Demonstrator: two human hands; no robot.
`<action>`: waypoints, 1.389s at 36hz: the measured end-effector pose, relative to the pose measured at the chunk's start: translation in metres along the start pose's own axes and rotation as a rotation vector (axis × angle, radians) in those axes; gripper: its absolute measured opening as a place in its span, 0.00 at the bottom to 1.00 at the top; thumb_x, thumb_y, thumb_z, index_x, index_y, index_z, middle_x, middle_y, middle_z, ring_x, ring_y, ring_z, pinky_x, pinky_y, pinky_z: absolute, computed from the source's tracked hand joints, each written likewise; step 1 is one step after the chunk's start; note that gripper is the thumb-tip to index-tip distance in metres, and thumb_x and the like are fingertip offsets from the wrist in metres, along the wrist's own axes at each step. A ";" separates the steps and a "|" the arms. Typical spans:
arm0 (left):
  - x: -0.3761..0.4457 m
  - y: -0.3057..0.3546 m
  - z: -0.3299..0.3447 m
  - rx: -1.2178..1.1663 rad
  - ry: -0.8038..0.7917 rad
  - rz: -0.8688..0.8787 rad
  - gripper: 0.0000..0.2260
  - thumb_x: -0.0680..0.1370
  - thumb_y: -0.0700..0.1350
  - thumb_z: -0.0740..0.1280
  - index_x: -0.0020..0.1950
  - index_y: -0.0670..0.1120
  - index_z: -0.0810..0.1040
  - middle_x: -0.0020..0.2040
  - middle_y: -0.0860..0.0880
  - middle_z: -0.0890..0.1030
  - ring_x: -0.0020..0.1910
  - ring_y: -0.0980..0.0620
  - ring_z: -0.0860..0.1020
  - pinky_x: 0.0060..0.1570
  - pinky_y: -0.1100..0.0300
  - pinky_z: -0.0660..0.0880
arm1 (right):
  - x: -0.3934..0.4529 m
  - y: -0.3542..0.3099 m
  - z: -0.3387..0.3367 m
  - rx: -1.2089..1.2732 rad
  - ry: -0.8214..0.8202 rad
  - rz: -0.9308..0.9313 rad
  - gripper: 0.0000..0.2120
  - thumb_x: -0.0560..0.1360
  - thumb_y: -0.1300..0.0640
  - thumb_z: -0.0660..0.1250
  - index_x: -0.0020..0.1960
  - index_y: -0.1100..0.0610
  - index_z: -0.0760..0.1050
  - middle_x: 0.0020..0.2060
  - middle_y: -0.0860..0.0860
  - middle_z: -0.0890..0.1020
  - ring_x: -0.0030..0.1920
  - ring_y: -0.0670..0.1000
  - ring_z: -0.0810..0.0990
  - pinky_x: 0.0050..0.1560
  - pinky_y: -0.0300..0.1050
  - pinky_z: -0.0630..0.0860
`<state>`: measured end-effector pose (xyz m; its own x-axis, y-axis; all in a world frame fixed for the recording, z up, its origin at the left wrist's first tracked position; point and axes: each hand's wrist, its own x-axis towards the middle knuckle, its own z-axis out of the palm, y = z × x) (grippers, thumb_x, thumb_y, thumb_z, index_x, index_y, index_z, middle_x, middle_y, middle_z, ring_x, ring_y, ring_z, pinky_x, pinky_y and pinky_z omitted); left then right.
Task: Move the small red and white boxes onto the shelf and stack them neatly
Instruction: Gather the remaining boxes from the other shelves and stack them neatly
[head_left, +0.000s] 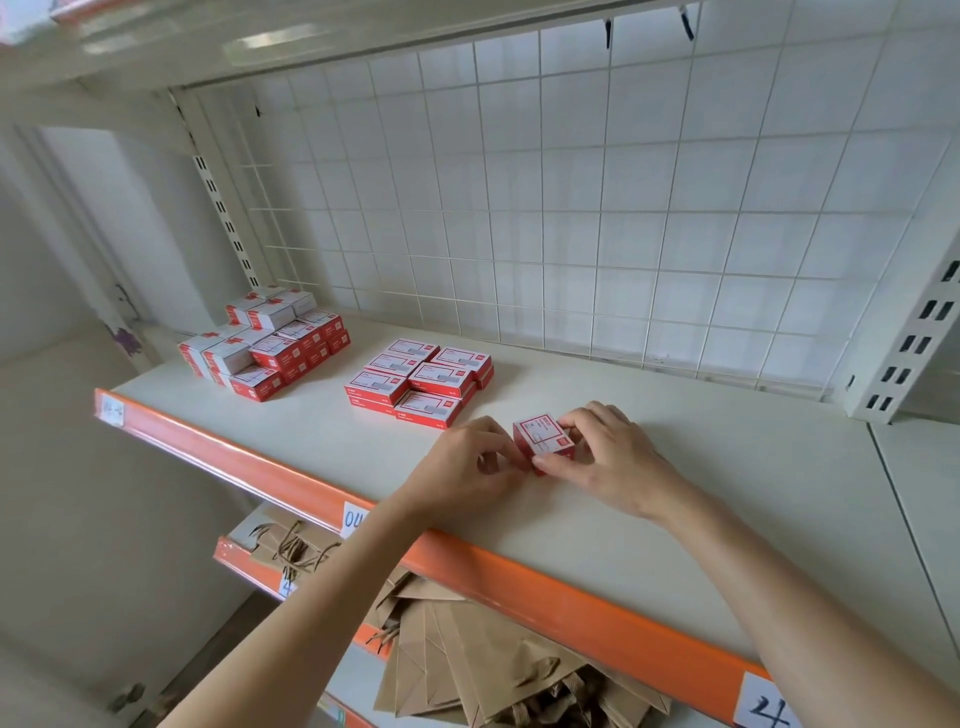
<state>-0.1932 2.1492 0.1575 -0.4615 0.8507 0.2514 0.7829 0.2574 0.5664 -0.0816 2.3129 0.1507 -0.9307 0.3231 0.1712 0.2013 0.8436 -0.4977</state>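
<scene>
A small red and white box (544, 435) stands on the cream shelf (675, 499), near its middle front. My right hand (608, 457) grips it, thumb on the near side and fingers on the far right side. My left hand (470, 465) has its fingers curled, with the fingertips at the box's left side. Behind it, a flat group of several red and white boxes (421, 382) lies in two rows. A taller stacked pile of similar boxes (267, 343) sits at the shelf's far left.
A white wire grid (571, 208) backs the shelf, and an orange strip (467, 561) with paper labels runs along its front edge. A slotted upright (914, 332) stands at the right. Brown paper bags (467, 654) lie on the lower shelf.
</scene>
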 end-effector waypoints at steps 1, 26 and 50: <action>-0.001 0.000 0.001 0.023 0.009 0.030 0.05 0.72 0.40 0.70 0.45 0.46 0.85 0.44 0.50 0.78 0.35 0.57 0.75 0.38 0.72 0.69 | 0.000 0.000 0.001 -0.020 0.005 -0.004 0.35 0.64 0.27 0.58 0.60 0.51 0.71 0.50 0.43 0.70 0.58 0.47 0.68 0.62 0.46 0.66; -0.055 -0.117 -0.122 0.282 0.000 0.070 0.10 0.76 0.45 0.67 0.56 0.48 0.80 0.53 0.51 0.79 0.48 0.56 0.77 0.47 0.64 0.74 | 0.094 -0.139 0.052 -0.069 -0.069 -0.164 0.21 0.72 0.50 0.69 0.61 0.58 0.70 0.58 0.50 0.72 0.61 0.50 0.69 0.57 0.40 0.64; -0.083 -0.237 -0.226 0.338 -0.003 0.016 0.10 0.78 0.47 0.65 0.58 0.48 0.79 0.54 0.50 0.78 0.50 0.54 0.76 0.49 0.62 0.73 | 0.220 -0.283 0.161 -0.002 -0.023 -0.148 0.24 0.74 0.55 0.69 0.67 0.61 0.69 0.56 0.54 0.65 0.54 0.51 0.70 0.52 0.32 0.61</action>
<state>-0.4343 1.9137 0.1798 -0.4475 0.8570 0.2555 0.8843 0.3813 0.2696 -0.3920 2.0765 0.1924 -0.9570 0.1850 0.2234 0.0616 0.8821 -0.4670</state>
